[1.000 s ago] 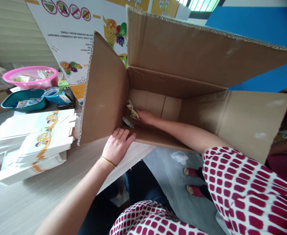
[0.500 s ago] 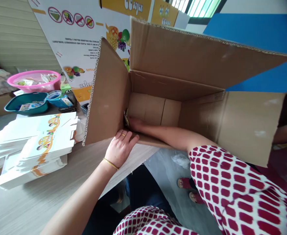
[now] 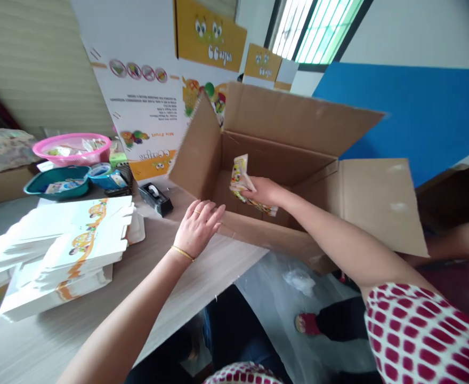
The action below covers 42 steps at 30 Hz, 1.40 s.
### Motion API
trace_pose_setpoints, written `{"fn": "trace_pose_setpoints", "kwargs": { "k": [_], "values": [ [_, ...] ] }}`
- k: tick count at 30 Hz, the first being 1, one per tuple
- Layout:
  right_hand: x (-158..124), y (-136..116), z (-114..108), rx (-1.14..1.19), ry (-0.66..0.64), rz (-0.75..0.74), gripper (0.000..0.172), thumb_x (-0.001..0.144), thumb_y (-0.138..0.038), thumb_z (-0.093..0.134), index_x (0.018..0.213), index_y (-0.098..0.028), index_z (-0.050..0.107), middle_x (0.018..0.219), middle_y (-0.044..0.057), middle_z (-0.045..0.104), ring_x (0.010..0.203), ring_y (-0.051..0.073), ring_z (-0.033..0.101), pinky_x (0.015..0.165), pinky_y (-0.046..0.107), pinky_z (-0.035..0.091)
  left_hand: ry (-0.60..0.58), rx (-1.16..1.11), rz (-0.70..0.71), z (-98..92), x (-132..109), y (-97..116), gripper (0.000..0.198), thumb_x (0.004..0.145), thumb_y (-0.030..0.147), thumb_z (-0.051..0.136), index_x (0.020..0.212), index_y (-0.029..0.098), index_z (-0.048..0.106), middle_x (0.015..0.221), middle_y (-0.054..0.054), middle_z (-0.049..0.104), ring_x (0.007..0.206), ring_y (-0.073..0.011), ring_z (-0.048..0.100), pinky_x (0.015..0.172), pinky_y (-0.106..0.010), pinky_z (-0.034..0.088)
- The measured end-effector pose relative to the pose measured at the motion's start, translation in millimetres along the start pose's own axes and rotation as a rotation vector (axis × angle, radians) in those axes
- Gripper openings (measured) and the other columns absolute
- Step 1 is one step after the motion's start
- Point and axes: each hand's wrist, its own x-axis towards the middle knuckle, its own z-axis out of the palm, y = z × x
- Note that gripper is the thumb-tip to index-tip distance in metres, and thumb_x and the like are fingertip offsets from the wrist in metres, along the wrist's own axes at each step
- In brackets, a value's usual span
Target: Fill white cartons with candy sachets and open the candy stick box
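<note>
A big brown cardboard box (image 3: 266, 230) with raised flaps sits tilted at the table's right end. My left hand (image 3: 196, 226), with a ring and a bracelet, has its fingers bent over the near left corner of the box's rim, gripping it. Inside the opening, my right hand (image 3: 264, 191) is closed around several small colourful printed packets (image 3: 239, 173). They stick out above and below my fingers. Part of the box's floor is hidden by my right hand and the packets.
Flat white printed cartons (image 3: 94, 234) lie stacked at left. Behind them stand a teal basket (image 3: 58, 184), a pink basket (image 3: 74, 154) and a black tape dispenser (image 3: 154, 198). Large printed boxes (image 3: 146, 106) rise behind. Another person's arm (image 3: 458, 240) shows at right.
My right hand has risen from the box's deep left corner with the packets, moving up and right. The box has tilted and shifted; the tape dispenser now shows fully. My left hand stays at the rim.
</note>
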Motion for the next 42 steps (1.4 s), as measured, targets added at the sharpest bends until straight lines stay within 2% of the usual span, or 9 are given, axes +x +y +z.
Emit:
{"fn": "trace_pose_setpoints", "kwargs": {
  "k": [8,15,18,22,25,28,33,39,42],
  "values": [
    [-44,-2,-99,-0.006,0.281,-0.046,0.035,0.089,-0.050,0.055,0.105,-0.024,0.070,0.107,0.010,0.078,0.095,0.031,0.074,0.079,0.035,0.055,-0.152,-0.061,-0.142,21.5,52,-15,0.052,0.101,0.034,0.049,0.152,0.025,0.045,0.165,-0.009,0.037,0.154,-0.0306,0.030,0.116,-0.049,0.043],
    [-52,-27,-105,0.024,0.309,0.047,0.041,0.079,-0.065,0.060,0.091,-0.029,0.075,0.104,0.013,0.078,0.090,0.036,0.074,0.075,0.040,0.058,-0.173,-0.454,-0.212,-1.6,-5,-13,0.045,0.099,0.036,0.054,0.142,0.025,0.056,0.153,-0.008,0.053,0.146,-0.0300,0.041,0.122,-0.054,0.033],
    [-59,-68,-87,0.136,0.204,-0.047,0.045,0.078,-0.066,0.064,0.099,-0.028,0.078,0.108,0.011,0.078,0.097,0.037,0.074,0.083,0.042,0.060,-0.088,-0.806,-0.426,-23.5,-36,-11,0.043,0.098,0.047,0.054,0.132,0.022,0.065,0.132,-0.010,0.068,0.128,-0.0281,0.058,0.115,-0.048,0.041],
    [-65,-141,-47,0.380,-0.032,-0.160,0.052,0.087,-0.063,0.062,0.121,-0.027,0.076,0.123,0.010,0.074,0.113,0.037,0.070,0.100,0.044,0.056,-0.024,-1.522,-0.864,-48.2,-68,-19,0.075,0.095,0.074,0.041,0.137,0.016,0.062,0.131,-0.016,0.069,0.126,-0.0300,0.062,0.110,-0.047,0.045],
    [-63,-191,-11,0.632,-0.353,-0.294,0.053,0.090,-0.058,0.064,0.136,-0.031,0.069,0.133,0.004,0.070,0.122,0.031,0.067,0.110,0.040,0.051,0.035,-1.998,-0.878,-69.8,-91,-24,0.090,0.090,0.084,0.034,0.139,0.013,0.062,0.139,-0.018,0.065,0.134,-0.0329,0.057,0.116,-0.049,0.039],
    [-57,-225,28,0.838,-0.630,-0.447,0.054,0.090,-0.049,0.069,0.140,-0.029,0.066,0.136,0.003,0.068,0.128,0.028,0.063,0.115,0.037,0.046,0.127,-2.236,-0.802,-93.2,-116,-23,0.079,0.088,0.081,0.046,0.129,0.018,0.070,0.130,-0.015,0.071,0.132,-0.0332,0.060,0.116,-0.046,0.041],
    [-47,-250,93,0.945,-0.891,-0.561,0.040,0.087,-0.046,0.070,0.117,-0.021,0.078,0.117,0.007,0.075,0.116,0.026,0.067,0.109,0.035,0.049,0.245,-2.185,-1.060,-112.0,-151,-22,0.047,0.084,0.048,0.077,0.116,0.014,0.073,0.109,-0.015,0.077,0.113,-0.0335,0.071,0.101,-0.043,0.054],
    [-33,-257,145,1.013,-0.921,-0.329,0.049,0.073,-0.045,0.082,0.114,-0.019,0.077,0.113,0.007,0.074,0.112,0.027,0.067,0.110,0.042,0.047,0.366,-1.958,-1.326,-114.8,-168,-37,0.046,0.076,0.036,0.085,0.111,0.011,0.070,0.102,-0.015,0.077,0.087,-0.0271,0.076,0.072,-0.032,0.061],
    [-30,-250,154,1.007,-0.974,-0.214,0.059,0.070,-0.043,0.086,0.120,-0.015,0.073,0.119,0.009,0.073,0.113,0.026,0.067,0.110,0.042,0.047,0.594,-1.852,-1.383,-112.5,-178,-55,0.046,0.071,0.031,0.087,0.109,0.014,0.070,0.111,-0.013,0.076,0.092,-0.0244,0.074,0.073,-0.030,0.062]
  ]
}}
